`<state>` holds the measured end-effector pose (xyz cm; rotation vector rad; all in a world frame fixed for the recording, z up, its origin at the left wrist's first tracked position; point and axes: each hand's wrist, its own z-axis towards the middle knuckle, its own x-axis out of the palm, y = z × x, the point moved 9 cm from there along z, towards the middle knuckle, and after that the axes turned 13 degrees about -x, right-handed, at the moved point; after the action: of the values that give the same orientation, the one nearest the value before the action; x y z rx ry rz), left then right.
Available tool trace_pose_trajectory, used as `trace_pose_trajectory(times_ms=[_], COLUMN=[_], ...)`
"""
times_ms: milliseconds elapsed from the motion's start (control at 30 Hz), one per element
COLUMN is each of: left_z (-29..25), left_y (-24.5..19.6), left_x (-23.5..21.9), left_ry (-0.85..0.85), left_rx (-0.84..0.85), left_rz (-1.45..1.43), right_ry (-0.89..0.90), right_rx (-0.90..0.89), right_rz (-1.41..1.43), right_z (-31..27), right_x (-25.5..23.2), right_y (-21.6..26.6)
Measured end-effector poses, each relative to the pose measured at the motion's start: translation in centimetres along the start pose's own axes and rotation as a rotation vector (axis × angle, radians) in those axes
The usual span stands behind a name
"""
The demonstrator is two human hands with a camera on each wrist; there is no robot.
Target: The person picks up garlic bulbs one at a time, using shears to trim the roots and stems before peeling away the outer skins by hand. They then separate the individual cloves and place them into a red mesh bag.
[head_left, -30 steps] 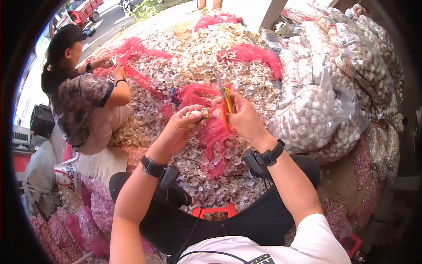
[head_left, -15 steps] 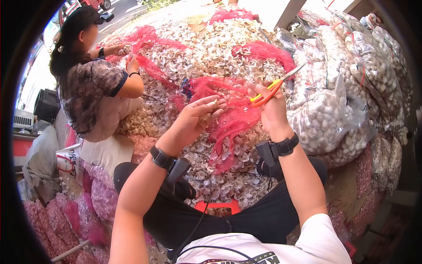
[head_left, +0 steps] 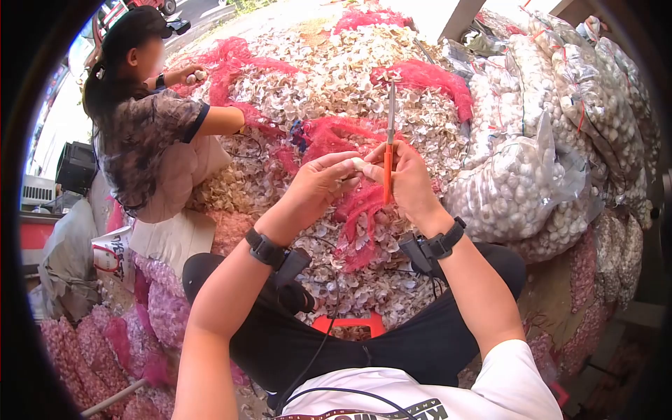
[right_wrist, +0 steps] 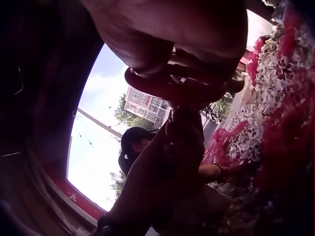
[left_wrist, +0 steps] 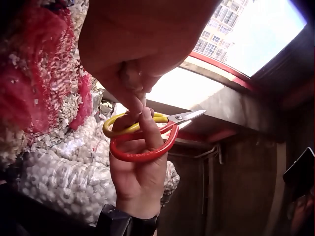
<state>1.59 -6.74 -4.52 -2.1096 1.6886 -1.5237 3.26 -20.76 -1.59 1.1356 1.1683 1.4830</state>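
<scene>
In the head view my left hand (head_left: pixel 323 183) pinches a small pale garlic bulb (head_left: pixel 358 164) at its fingertips. Right beside it, my right hand (head_left: pixel 413 183) grips orange-handled scissors (head_left: pixel 387 171), blades shut and pointing straight up. The two hands touch at the fingertips above my lap. The left wrist view shows the scissors (left_wrist: pixel 147 135) with one yellow and one red loop, and the right hand's (left_wrist: pixel 140 177) fingers curled through them, just under my left hand (left_wrist: pixel 138 54). The right wrist view is mostly dark palm and fingers.
A big heap of garlic skins (head_left: pixel 329 77) with red mesh netting (head_left: pixel 357 210) lies ahead. Clear bags of garlic (head_left: pixel 518 189) are stacked on the right. Another person (head_left: pixel 147 140) sits at the left. Pink mesh sacks (head_left: pixel 91 350) lie at lower left, a red stool (head_left: pixel 350 325) between my legs.
My right hand swung the scissors out to the right, then brought them back upright against my left hand. The left hand stayed holding the garlic.
</scene>
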Motion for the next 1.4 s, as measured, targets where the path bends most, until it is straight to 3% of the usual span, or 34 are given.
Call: trace_pose_trajectory(times_ms=[267,433,533,733,1133,1233,1400], left_z=[0.3,-1.3,-1.5,-1.0,-1.0,-0.6,-0.8], left_y=[-0.4,-3.5,-4.8,-4.5,-4.6,-4.4,-4.2], left_x=[-0.6,-1.4,-2.3,-2.4,-2.1,-2.2,-2.1], left_ry=[-0.008,-0.062,-0.05,-0.053,-0.053,-0.037,-0.041], left_rx=[0.026,0.123,0.186,0.203,0.198,0.193,0.179], left_rz=[0.207,-0.012,-0.071,-0.07,-0.102,-0.099,-0.129], right_ry=[0.041,0.091,0.138,0.137,0.147,0.142,0.131], right_rx=[-0.021,0.073,0.036,0.056,-0.008,0.089,0.044], right_rz=[-0.112,-0.624,-0.711,-0.662,-0.726,-0.673,-0.73], right_z=[-0.4,-0.7,-1.1,-1.2,-1.0,-1.2,-1.4], right_x=[0.3,0.1,0.9,0.5,0.5,0.8,0.4], right_y=[0.8,2.4,2.5,0.4,0.8,1.5,0.9])
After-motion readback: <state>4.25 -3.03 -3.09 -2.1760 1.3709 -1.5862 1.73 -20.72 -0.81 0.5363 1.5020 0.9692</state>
